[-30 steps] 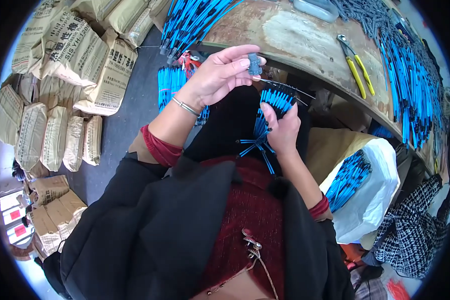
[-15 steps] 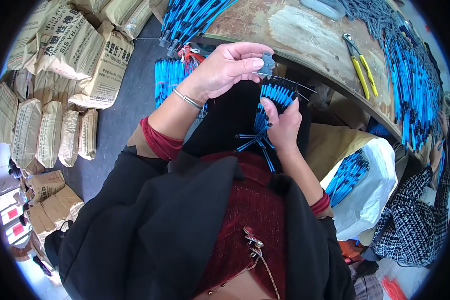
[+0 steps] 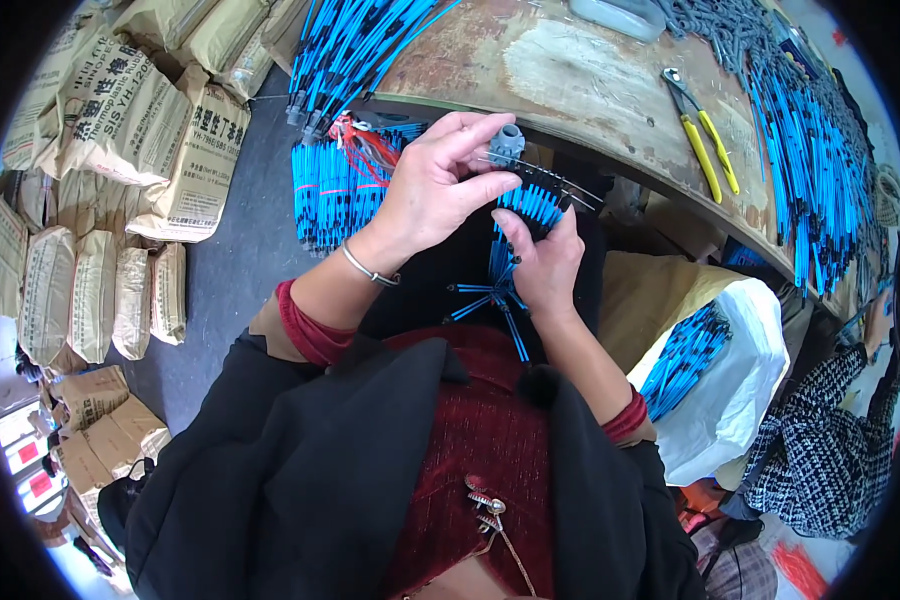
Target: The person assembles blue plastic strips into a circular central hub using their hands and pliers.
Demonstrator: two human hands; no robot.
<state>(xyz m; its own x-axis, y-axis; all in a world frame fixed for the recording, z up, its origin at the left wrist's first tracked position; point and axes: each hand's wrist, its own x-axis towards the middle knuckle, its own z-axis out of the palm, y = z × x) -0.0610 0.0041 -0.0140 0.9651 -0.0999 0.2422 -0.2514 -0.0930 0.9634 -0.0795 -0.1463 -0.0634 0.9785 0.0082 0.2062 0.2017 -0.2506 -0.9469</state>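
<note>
Worn bench far right, sacks left
Right hand clamped on blue rods; left hand at grey fitting, grip unclear.

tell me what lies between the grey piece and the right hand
In the head view, thin metal rods and the black-tipped upper ends of the blue sticks lie between the grey piece and the right hand.

I logged the left forearm slanting up and inward, the left hand with index finger and thumb extended, a gap between them. The right forearm leaned up and leftward; the right hand sat lower, near the left, thumb raised, fingers partly hidden.
</note>
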